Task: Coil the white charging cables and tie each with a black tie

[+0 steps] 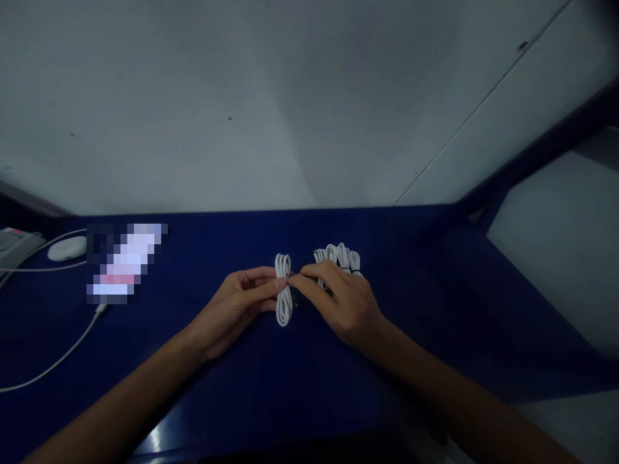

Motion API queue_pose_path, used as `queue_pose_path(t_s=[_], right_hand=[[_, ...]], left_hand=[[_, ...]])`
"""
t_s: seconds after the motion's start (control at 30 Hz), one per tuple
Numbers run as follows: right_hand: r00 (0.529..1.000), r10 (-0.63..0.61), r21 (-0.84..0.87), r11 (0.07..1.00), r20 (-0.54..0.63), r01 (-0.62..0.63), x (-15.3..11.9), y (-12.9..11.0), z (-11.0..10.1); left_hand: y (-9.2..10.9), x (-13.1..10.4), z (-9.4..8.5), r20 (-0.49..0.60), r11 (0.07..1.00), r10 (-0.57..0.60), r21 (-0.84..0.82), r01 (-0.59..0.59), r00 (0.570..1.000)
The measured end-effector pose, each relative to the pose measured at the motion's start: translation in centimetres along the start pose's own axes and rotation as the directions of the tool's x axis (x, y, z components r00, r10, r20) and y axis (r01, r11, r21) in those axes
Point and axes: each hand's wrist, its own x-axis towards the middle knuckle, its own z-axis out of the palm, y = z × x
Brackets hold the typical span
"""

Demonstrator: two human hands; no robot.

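Observation:
A coiled white cable (284,310) stands upright over the blue table, held at its middle by my left hand (244,298), thumb in front and fingers behind. My right hand (341,296) has thumb and forefinger pinched together at the coil's right side, by its narrow middle; whatever lies between those fingertips is too small to make out. Behind my right hand several more white cable bundles (343,255) lie side by side, partly covered by the hand. A dark tie shows around one of them.
On the left of the blue table (217,386) lie a blurred-out phone (128,261) with a white cable plugged in, a white oval object (68,248) and a white box (18,246) at the edge. A pale wall rises behind.

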Motion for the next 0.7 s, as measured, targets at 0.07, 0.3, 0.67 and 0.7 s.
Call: queue_pose_path(t_s=[0.07,0.3,0.67,0.7], right_hand=[[1.000,0.030,0.020,0.999,0.008,-0.031,0.1,-0.1,0.1],[0.787,0.541,0.548,0.579,0.296,-0.604,1.1,-1.1,-0.9],[0.432,0.399,0.551,-0.256,0.809,-0.794,1.7,0.1,-1.5],[0.472,0.456,0.592,-0.163,0.754,-0.789,1.7,-0.2,-1.5]], left_hand=[[-0.1,0.1,0.1,-0.016,1.000,0.020,0.018,-0.020,1.000],[0.1,-0.3,0.2,0.043,0.560,0.618,0.678,-0.477,0.785],[0.6,-1.3,-0.1,0.351,0.074,0.738,0.807,-0.586,0.576],[0.5,-1.3,0.0,0.261,0.174,0.734,0.820,-0.545,0.627]])
